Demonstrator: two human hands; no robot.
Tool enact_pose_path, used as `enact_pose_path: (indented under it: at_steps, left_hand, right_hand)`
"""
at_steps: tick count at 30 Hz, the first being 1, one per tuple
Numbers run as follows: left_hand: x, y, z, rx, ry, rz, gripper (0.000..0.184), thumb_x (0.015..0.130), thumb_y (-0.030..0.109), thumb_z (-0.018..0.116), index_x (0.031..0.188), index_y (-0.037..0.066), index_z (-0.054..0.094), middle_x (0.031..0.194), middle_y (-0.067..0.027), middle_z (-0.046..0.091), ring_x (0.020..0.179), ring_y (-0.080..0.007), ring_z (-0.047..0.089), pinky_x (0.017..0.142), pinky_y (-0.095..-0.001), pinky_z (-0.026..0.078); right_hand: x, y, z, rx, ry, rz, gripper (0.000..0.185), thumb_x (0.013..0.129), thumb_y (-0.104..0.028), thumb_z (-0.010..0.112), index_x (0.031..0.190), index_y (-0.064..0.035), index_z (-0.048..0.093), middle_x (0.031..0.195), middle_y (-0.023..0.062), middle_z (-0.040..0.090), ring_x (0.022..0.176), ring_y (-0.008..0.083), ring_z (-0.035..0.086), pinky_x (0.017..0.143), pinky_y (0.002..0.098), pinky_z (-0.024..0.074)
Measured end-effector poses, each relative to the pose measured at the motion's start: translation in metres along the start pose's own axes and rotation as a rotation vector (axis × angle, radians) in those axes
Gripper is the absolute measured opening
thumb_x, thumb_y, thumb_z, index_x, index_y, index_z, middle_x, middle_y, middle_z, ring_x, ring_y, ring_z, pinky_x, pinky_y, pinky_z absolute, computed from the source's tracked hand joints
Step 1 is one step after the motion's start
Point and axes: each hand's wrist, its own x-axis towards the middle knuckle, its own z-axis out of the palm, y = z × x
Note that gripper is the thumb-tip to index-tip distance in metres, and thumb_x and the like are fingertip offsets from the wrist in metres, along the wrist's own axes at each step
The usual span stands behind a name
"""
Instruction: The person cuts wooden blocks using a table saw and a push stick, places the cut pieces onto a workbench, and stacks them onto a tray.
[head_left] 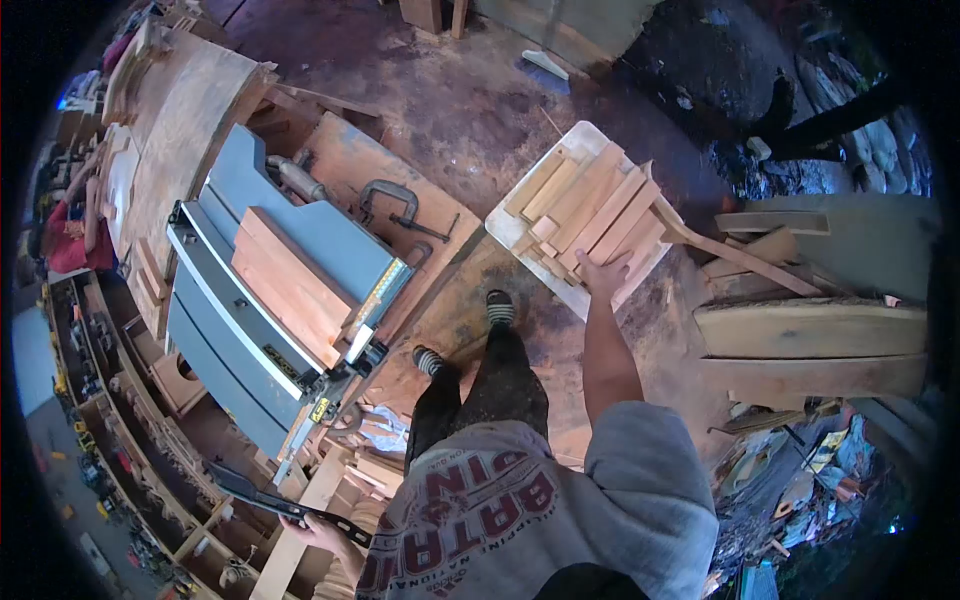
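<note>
My right hand (603,272) rests on the near ends of cut wooden strips (590,205), fingers spread. The strips lie side by side on a white board (505,228), to the right of the saw table. My left hand (318,533) is low at the left, beside a long black bar-like object (265,495); its fingers are partly hidden, and whether it grips the bar is unclear. Several reddish planks (290,285) lie on the grey table saw (225,365), against its long metal fence (235,300).
A C-clamp (390,205) sits on the wooden bench (440,200) behind the saw. Thick slabs (810,330) are stacked at the right. A brush (545,70) lies on the floor. Shelves (130,400) line the left. A person in red (80,235) is at the far left.
</note>
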Motion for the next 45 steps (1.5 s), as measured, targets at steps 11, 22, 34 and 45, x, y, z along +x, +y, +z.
enact_pose_path:
  at_steps: [11, 22, 34, 45]
  left_hand:
    - [-0.029, -0.042, -0.002, 0.214, -0.018, 0.209, 0.070, 0.094, 0.027, 0.063, 0.152, -0.006, 0.042, 0.138, -0.0273, 0.056, 0.122, -0.0388, 0.058, 0.107, -0.0472, 0.045]
    - [-0.070, -0.113, -0.022, 0.120, 0.090, -0.074, 0.061, 0.083, 0.000, 0.056, 0.144, -0.002, 0.051, 0.128, -0.0217, 0.064, 0.115, -0.0308, 0.061, 0.102, -0.0410, 0.048]
    - [-0.041, -0.112, 0.025, -0.047, 0.135, -0.279, 0.047, 0.098, 0.012, 0.062, 0.140, -0.005, 0.049, 0.106, -0.0107, 0.066, 0.093, -0.0212, 0.063, 0.086, -0.0362, 0.051]
    - [-0.026, -0.118, 0.029, -0.149, 0.021, -0.175, 0.054, 0.092, 0.004, 0.060, 0.145, -0.003, 0.048, 0.117, -0.0134, 0.065, 0.103, -0.0239, 0.063, 0.093, -0.0364, 0.050]
  right_hand:
    - [0.013, 0.013, -0.002, 0.310, -0.019, -0.111, 0.125, 0.064, -0.029, 0.090, 0.163, -0.0025, 0.018, 0.152, 0.0293, 0.047, 0.141, 0.0429, 0.048, 0.117, 0.0439, 0.0411]
    - [0.028, 0.041, -0.049, 0.575, -0.240, -0.114, 0.070, 0.086, -0.032, 0.067, 0.147, -0.0035, 0.051, 0.098, 0.0084, 0.060, 0.095, 0.0219, 0.062, 0.080, 0.0364, 0.0522]
    - [-0.346, -0.182, -0.040, 0.534, -1.086, -0.936, 0.085, 0.077, -0.017, 0.073, 0.155, -0.0025, 0.043, 0.144, 0.0165, 0.060, 0.129, 0.0265, 0.060, 0.109, 0.0371, 0.0468]
    - [-0.461, -0.212, 0.018, -0.128, -0.776, -1.559, 0.108, 0.074, -0.048, 0.082, 0.160, -0.0075, 0.031, 0.140, 0.0264, 0.052, 0.131, 0.0420, 0.048, 0.111, 0.0517, 0.0369]
